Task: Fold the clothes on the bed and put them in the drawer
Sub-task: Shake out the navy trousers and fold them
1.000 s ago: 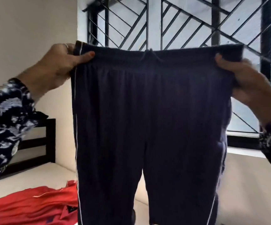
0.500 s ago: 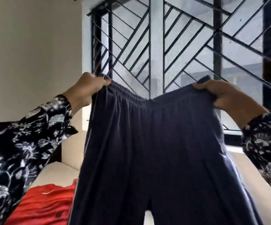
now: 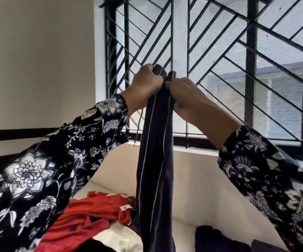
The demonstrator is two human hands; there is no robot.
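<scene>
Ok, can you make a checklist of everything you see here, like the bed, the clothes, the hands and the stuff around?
Surface: cream bed, clothes lying on its near part.
Job's things: dark trousers with white side stripes, held up, the two waistband ends brought together, legs hanging down to the bed.
Clutter: red shirt, white cloth, dark clothes lying unfolded.
Hands: left hand and right hand each grip the waistband, side by side, touching.
Cables: none seen; a drawstring dangles from the waist.
Surroundings: barred window, plain wall, dark bed frame. No drawer in view.
</scene>
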